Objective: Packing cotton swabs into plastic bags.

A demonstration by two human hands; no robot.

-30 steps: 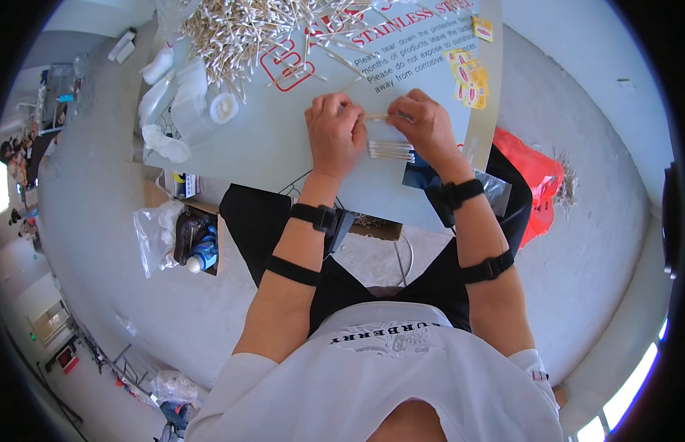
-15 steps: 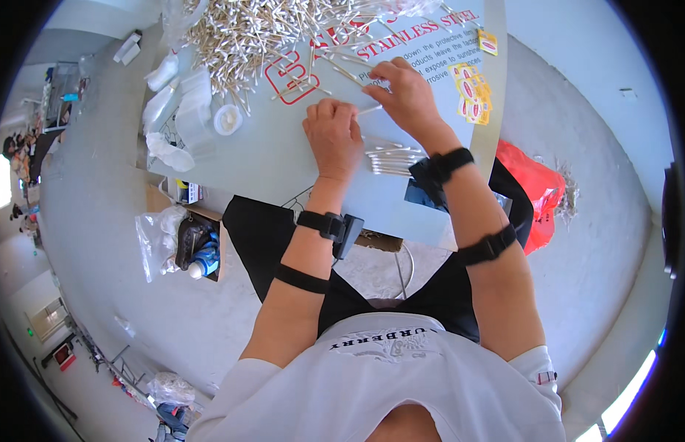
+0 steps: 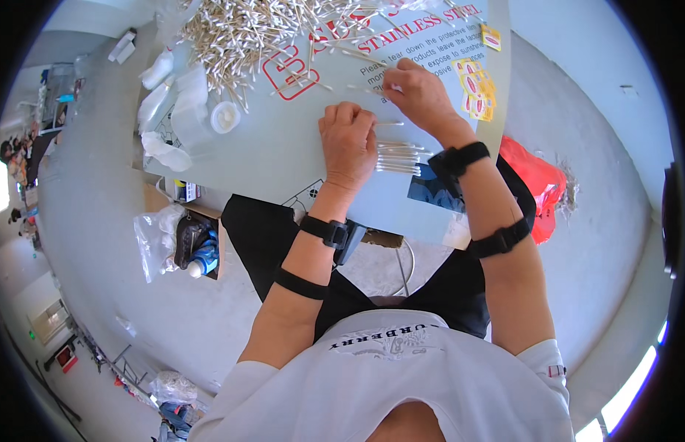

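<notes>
My left hand [image 3: 348,144] is closed at the upper left end of a small row of cotton swabs [image 3: 398,158]. From its fingertips a single swab [image 3: 390,124] sticks out to the right, just beyond the row. Thumb and fingers of my right hand [image 3: 422,97] are pinched together above the row, at the printed sheet. A blurred swab [image 3: 366,89] reaches leftward from that pinch. A big heap of loose cotton swabs [image 3: 243,40] covers the far left of the table [image 3: 261,166], with stray ones scattered toward my hands.
Left of my hands stand a small round tub [image 3: 225,117] and clear plastic bags [image 3: 189,110]. Yellow labels [image 3: 475,88] lie along the table's right side. Below the left edge is a carton [image 3: 202,247] with bottles; a red bag [image 3: 530,188] rests on the floor at right.
My left hand has shifted right and slightly nearer, toward the row. My right hand has moved a little right. The gap beside the left fingertips now shows a swab lying parallel to the row.
</notes>
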